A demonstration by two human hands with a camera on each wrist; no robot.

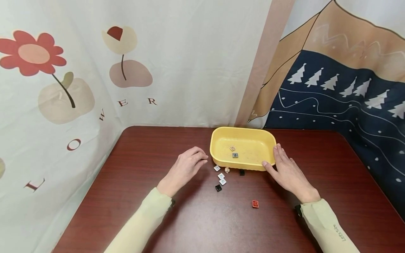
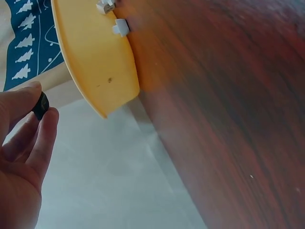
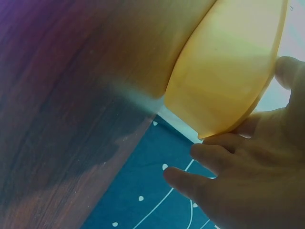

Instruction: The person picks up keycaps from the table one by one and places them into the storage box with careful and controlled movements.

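The yellow tub (image 1: 253, 150) stands at the far side of the brown table (image 1: 202, 225), a beige piece (image 1: 232, 148) and a grey piece (image 1: 235, 155) lying on its floor; just beside its left end the left hand (image 1: 186, 164) pinches a small dark piece (image 2: 41, 106) between thumb and fingers; the right hand (image 1: 290, 175) touches the right end, fingers extended and grasping nothing, covering some rim; along the near wall lie a white square (image 1: 217, 168), a cream piece (image 1: 227, 170) and a black block (image 1: 242, 172); nearer the person come two white tiles (image 1: 223, 181), a black tile (image 1: 218, 188) and, well apart, a red tile (image 1: 255, 203).
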